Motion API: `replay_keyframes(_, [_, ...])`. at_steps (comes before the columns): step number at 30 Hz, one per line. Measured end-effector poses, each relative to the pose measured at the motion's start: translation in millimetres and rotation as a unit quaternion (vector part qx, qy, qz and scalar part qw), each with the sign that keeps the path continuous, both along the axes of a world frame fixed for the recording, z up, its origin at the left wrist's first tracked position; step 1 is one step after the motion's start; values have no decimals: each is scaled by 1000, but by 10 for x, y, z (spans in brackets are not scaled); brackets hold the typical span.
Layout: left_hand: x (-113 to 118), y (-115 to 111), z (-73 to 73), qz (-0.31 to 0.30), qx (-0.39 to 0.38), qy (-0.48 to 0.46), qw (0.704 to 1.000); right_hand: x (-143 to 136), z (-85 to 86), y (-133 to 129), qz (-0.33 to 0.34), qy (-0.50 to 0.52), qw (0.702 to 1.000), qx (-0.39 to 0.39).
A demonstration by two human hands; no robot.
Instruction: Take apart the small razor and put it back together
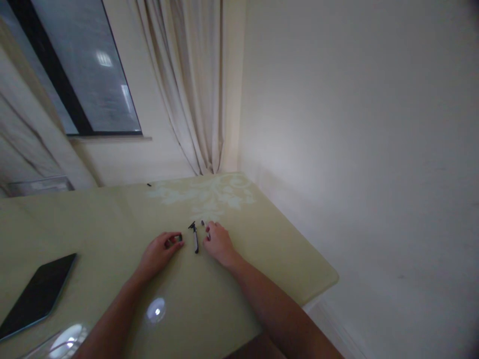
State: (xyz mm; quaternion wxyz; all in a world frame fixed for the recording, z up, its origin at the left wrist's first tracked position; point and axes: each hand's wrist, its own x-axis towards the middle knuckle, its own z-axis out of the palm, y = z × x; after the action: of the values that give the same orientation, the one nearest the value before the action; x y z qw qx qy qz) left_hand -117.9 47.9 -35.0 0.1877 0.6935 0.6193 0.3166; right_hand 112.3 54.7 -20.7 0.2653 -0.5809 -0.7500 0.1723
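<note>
A slim black and grey razor (195, 238) lies on the table between my hands, its dark T-shaped head toward the far edge. To its left, my left hand (160, 252) pinches a small dark block-like piece (180, 238) between thumb and fingers. My right hand (219, 243) is just right of the razor, its fingers curled together near the tabletop. Something small seems to be between those fingers, but I cannot make out what. By the right fingertips is a small dark piece (202, 223); whether they touch it is unclear.
The pale green glossy table (179, 294) has a floral pattern near its far corner. A black tablet (39, 289) lies at the left. Toward the back edge is a tiny dark item (148, 185). A wall (355, 149) runs along the right, with a curtain (194, 85) behind.
</note>
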Motion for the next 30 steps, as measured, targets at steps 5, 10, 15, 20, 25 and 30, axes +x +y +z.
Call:
replay_keyframes(5, [14,-26,64,8,-9,-9,1000,27,55,-16,1,17,1000,-9])
replay_keyframes(10, [310,-232,209,37,26,68,997,5,56,-23,6,25,1000,-3])
replay_keyframes(15, [706,-371,284,34,-39,211,976,-18,14,-11,8,28,1000,0])
replay_keyframes(20, [777,-376,301,16,-31,262,964,-46,25,-14,7,34,999,3])
replay_keyframes(25, [732,-379,309,35,-77,278,957,-75,28,-42,20,40,999,2])
replay_keyframes(30, [715,-422,368,53,-107,286,951,-81,-5,-43,30,71,997,10])
